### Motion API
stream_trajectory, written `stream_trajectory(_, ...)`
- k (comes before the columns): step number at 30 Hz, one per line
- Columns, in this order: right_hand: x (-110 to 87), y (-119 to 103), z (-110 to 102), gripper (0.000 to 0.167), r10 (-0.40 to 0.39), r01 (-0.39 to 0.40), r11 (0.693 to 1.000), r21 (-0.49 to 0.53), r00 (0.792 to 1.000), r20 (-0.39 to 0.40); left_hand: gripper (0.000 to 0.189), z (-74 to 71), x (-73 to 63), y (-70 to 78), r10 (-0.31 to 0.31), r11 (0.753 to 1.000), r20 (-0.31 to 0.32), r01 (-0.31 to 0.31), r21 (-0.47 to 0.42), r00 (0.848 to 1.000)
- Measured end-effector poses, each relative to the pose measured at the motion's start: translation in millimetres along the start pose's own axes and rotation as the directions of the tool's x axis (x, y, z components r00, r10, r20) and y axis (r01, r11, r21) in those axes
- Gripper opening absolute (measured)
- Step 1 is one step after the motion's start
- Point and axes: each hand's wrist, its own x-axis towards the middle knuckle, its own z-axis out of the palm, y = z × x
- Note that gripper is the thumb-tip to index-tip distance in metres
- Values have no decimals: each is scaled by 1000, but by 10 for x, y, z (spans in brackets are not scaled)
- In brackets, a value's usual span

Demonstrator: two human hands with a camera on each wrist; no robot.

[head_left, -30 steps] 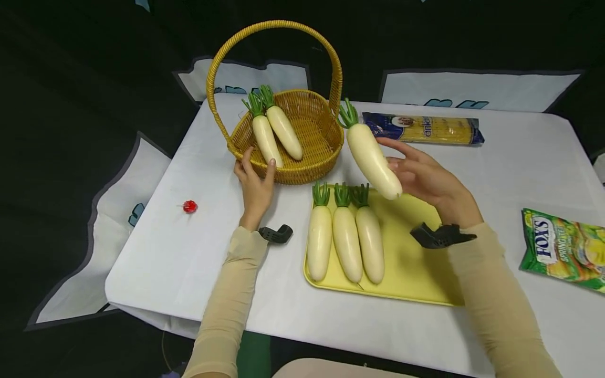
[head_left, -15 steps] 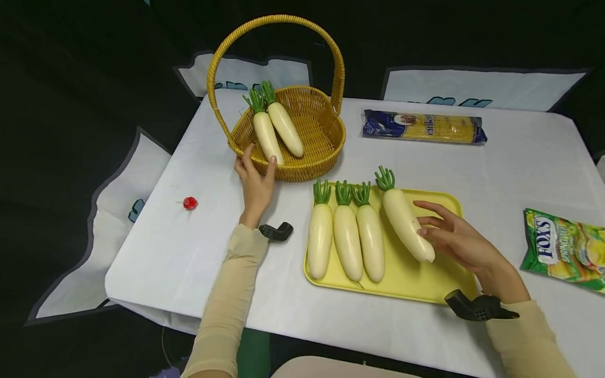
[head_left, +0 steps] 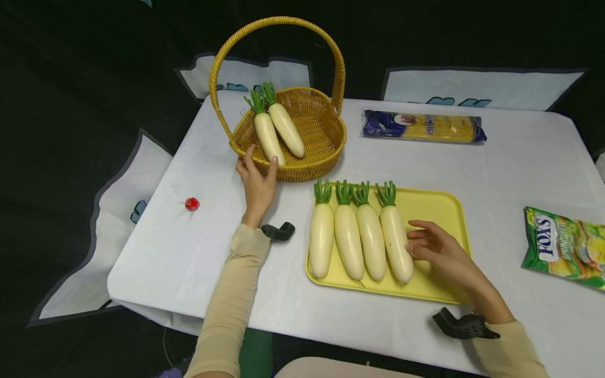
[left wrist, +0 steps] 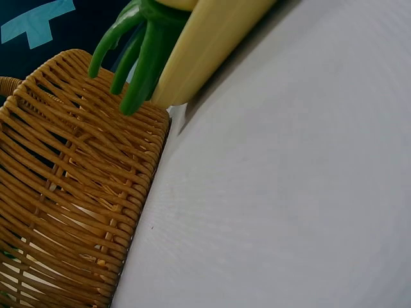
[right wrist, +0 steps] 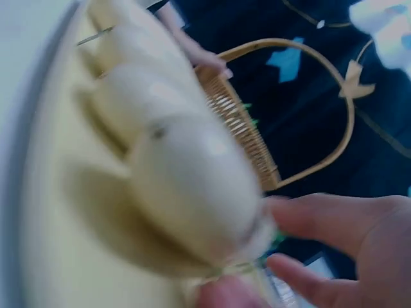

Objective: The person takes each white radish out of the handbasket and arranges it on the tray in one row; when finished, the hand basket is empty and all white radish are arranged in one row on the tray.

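Several white radishes with green stalks lie side by side on a yellow tray [head_left: 437,202]. My right hand [head_left: 441,254] is at the rightmost radish [head_left: 396,244], its fingertips touching that radish's right side near the lower end. The right wrist view shows the radish end [right wrist: 192,183] close up, slightly blurred, with the fingers around its edge. My left hand [head_left: 259,191] rests on the near left rim of a wicker basket [head_left: 307,173], fingers spread and fairly straight. Inside the basket lie two more radishes [head_left: 287,130]. The left wrist view hides the left hand but shows the woven wall [left wrist: 70,186].
A pack of spaghetti [head_left: 424,127] lies at the table's back. A green FOX'S candy bag [head_left: 564,247] is at the right. One small red wrapped candy [head_left: 191,203] lies left of the basket. The basket's tall handle [head_left: 279,21] arches upward. White cloth [head_left: 189,262] covers the table.
My right hand has brought a radish from beside the basket rightward and down onto the tray, beside the other three, and its grip has loosened. The left hand has stayed at the basket.
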Motion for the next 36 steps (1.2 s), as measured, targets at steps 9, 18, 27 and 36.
stream_trajectory(9,124,79,75,56,145,-148,989,-6,976,-161,67,-13,-34,-2,-28,1000,-4,28,6,1000)
stream_trajectory(18,123,43,85,55,163,-170,985,-25,969,-188,68,-17,-19,24,-14,1000,2,14,8,1000)
stream_trajectory(27,143,-84,11,54,143,-160,979,-126,981,-130,67,-8,-24,31,-25,1000,4,25,0,1000)
stream_trajectory(36,385,-364,-19,48,-121,-5,923,-384,945,-304,68,-11,-28,25,-18,1000,10,18,6,1000)
